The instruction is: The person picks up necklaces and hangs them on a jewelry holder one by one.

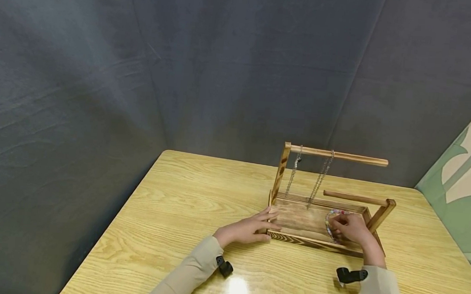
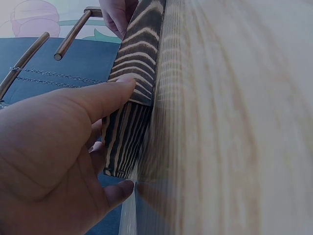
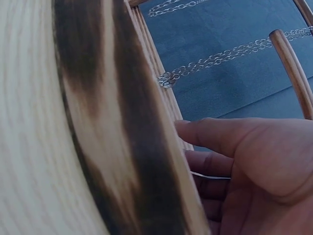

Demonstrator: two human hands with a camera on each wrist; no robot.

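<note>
A wooden jewelry stand (image 1: 311, 242) with a shallow tray base and two raised bars stands on the table. My left hand (image 1: 250, 227) holds the tray's left front corner; in the left wrist view its thumb lies on the dark-striped front wall. Inside the tray's right part, my right hand (image 1: 353, 228) pinches a multicolored beaded bracelet (image 1: 327, 222), which lies in a loop on the tray floor. The front wall hides most of those fingertips in the right wrist view. Two silver chain necklaces, one at the left (image 1: 292, 178) and another nearer the middle (image 1: 320, 179), hang from the taller bar.
The shorter bar (image 1: 353, 198) rises on a post at the tray's right end, close to my right hand. Wood-grain table (image 1: 181, 198) surrounds the stand. Behind it hangs a dark curtain (image 1: 241, 73), with a painted panel (image 1: 465, 183) at the right.
</note>
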